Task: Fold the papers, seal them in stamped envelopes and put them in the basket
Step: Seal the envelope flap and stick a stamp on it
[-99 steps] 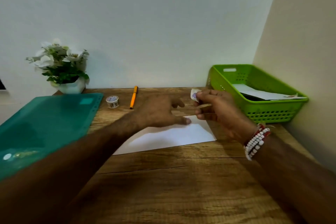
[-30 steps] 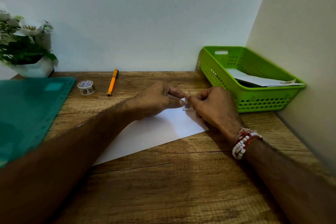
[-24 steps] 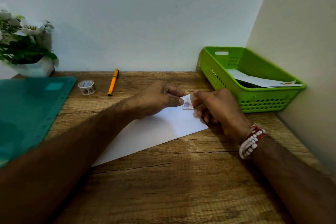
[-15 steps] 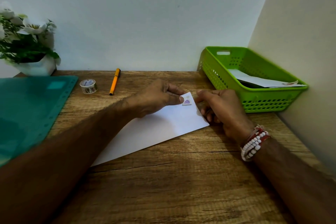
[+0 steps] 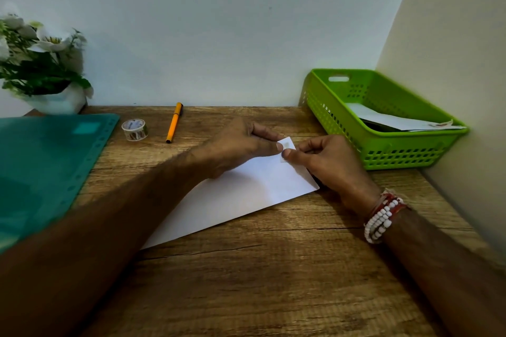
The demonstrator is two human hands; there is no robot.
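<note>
A white envelope (image 5: 246,194) lies slanted on the wooden desk (image 5: 273,268). A small stamp (image 5: 287,144) sits at its far right corner. My left hand (image 5: 238,145) holds that corner, with the thumb tip on top just left of the stamp. My right hand (image 5: 328,164) pinches the same corner from the right, its thumb on the stamp's lower part and its forefinger at the far edge. The green basket (image 5: 410,156) stands at the back right with white envelopes (image 5: 397,122) inside.
An orange pen (image 5: 174,123) and a small tape roll (image 5: 134,129) lie at the back of the desk. A green plastic folder (image 5: 46,167) covers the left side. A white potted plant (image 5: 41,68) stands behind it. Walls close the back and right.
The stamp went from my raised right hand onto the envelope's corner. Half a second ago my right hand was just beside it; now its thumb lies on it.
</note>
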